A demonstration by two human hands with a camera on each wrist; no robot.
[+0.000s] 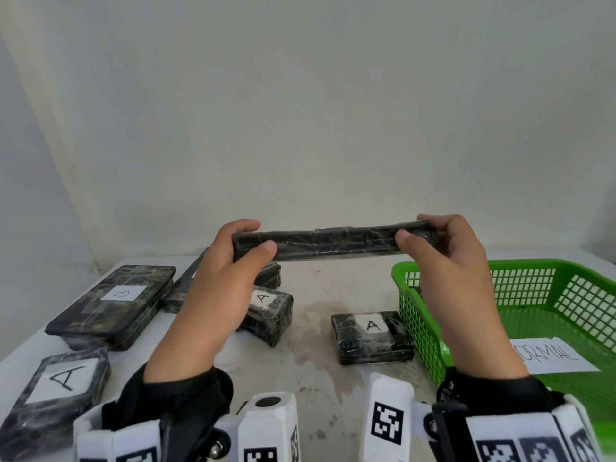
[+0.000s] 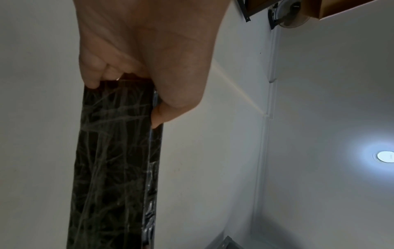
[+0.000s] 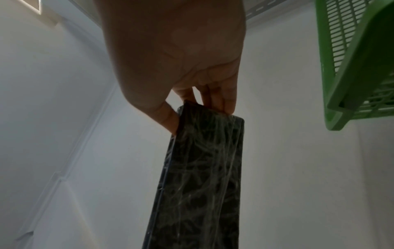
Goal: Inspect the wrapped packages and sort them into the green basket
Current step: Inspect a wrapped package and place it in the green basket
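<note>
A long flat black package (image 1: 333, 243) wrapped in clear film is held edge-on above the table, level between both hands. My left hand (image 1: 246, 241) pinches its left end with thumb in front and fingers behind; my right hand (image 1: 420, 233) pinches the right end the same way. The left wrist view shows the package (image 2: 115, 160) running down from my left hand (image 2: 123, 94), and the right wrist view shows the package (image 3: 202, 176) below my right hand (image 3: 200, 111). The green basket (image 1: 416, 315) stands at the right with a paper reading NORMAL (image 1: 550, 356) inside.
On the white table lie several wrapped black packages: one labelled B (image 1: 116, 301) at the left, one labelled A (image 1: 56, 391) at the near left, one A (image 1: 270, 308) behind my left hand, one A (image 1: 371, 336) beside the basket. A bare wall stands behind.
</note>
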